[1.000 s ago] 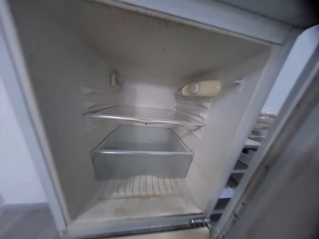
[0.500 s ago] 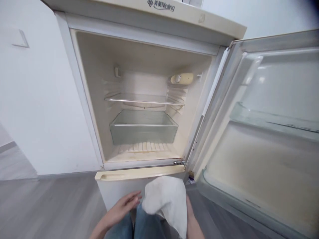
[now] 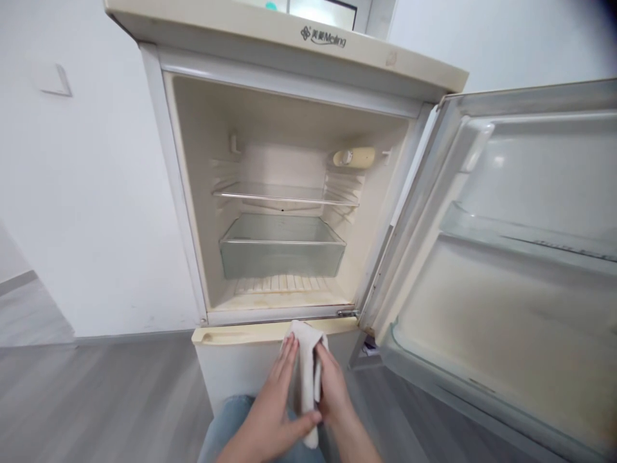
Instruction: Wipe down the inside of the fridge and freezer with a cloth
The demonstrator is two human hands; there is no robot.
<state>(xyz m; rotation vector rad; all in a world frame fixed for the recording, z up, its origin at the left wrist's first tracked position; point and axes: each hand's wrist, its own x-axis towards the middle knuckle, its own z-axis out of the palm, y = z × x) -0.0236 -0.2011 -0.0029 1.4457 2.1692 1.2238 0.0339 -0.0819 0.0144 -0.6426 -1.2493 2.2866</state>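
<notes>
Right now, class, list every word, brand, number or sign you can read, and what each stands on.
"美菱 Meiling", with a small emblem: fridge's top panel.
Upper door shelf: lettering too blurred to read.
Lower door shelf: dark mark, too blurred to call text.
Cloth: no text visible.

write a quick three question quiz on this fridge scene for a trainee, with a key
1. True or false: the left grip and the right grip both touch the folded off-white cloth.
2. Which sits directly below the clear flat shelf? a) oval yellow control housing b) rectangular green-tinted see-through drawer c) black "Meiling" lettering
3. Fill in: the open, pale, flat-panelled door stands on the person's ____ side.

Key: 1 true; 2 b; 3 right.
</notes>
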